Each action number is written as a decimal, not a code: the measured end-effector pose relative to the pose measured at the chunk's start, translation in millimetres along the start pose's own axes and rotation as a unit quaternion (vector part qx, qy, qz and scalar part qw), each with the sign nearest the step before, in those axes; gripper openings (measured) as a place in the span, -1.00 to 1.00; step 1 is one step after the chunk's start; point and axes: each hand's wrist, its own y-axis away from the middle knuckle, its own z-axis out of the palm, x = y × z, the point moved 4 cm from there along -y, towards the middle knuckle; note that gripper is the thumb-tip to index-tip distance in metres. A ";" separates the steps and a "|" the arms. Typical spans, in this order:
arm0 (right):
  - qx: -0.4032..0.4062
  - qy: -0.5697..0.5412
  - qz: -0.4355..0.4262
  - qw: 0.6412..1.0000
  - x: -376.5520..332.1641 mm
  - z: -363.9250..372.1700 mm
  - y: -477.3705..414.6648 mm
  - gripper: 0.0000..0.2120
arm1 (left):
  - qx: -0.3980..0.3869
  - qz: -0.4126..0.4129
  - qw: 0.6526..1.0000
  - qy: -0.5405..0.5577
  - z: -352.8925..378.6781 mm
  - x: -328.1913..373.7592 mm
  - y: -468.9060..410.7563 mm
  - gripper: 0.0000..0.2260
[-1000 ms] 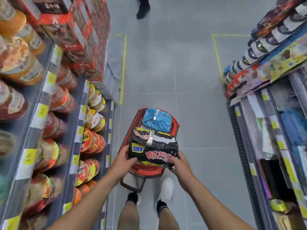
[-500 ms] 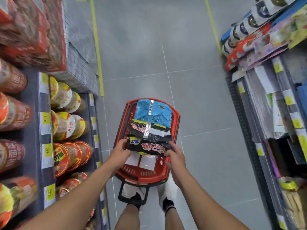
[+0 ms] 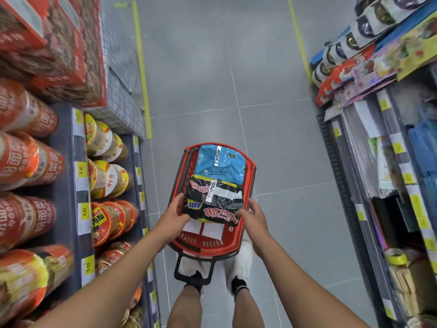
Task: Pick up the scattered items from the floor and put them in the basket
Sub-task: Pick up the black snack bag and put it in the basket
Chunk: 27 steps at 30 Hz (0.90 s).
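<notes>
Gripping noodle pack (image 3: pixel 214 202) face-up over basket (image 3: pixel 208 248), left hand (image 3: pixel 173 215), right hand (image 3: pixel 254 215) at sides

At the lower centre of the frame, the left hand (image 3: pixel 173 215) and right hand (image 3: pixel 254 215) grip a black noodle pack (image 3: pixel 214 202) over a red basket (image 3: pixel 250 176). A blue packet (image 3: pixel 221 163) lies in the basket's far end. Shelves of cup noodles (image 3: pixel 101 176) fill the left edge.

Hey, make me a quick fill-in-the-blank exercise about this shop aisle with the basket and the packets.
1. The near packet, held by the left grip and right grip, is mostly ____.
2. The basket on the floor is ____.
3. The far packet lying in the basket is ____.
Missing words: black; red; blue.
</notes>
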 end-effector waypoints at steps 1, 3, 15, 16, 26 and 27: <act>0.003 0.023 -0.015 1.000 -13.7 -1.7 14.1 -0.22 | 0.002 0.010 1.000 -0.016 -3.3 4.3 6.5 -0.34; -0.006 0.068 -0.052 0.996 -36.3 -6.6 35.7 -0.31 | 0.008 0.035 0.999 -0.038 -10.3 16.2 21.5 -0.34; 0.024 0.425 -0.321 0.846 -149.0 -29.4 187.2 0.05 | 0.149 0.335 0.818 -0.444 -46.6 156.3 163.1 -0.22; 0.026 0.435 -0.341 0.833 -156.5 -30.2 202.8 0.08 | 0.161 0.344 0.808 -0.451 -50.2 164.6 176.6 -0.21; -0.008 0.458 -0.515 0.725 -229.1 -43.3 271.2 0.09 | 0.295 0.348 0.787 -0.414 -71.1 177.8 277.7 -0.18; -0.020 0.459 -0.527 0.715 -233.6 -42.9 271.7 0.09 | 0.310 0.344 0.790 -0.402 -69.9 173.3 284.2 -0.18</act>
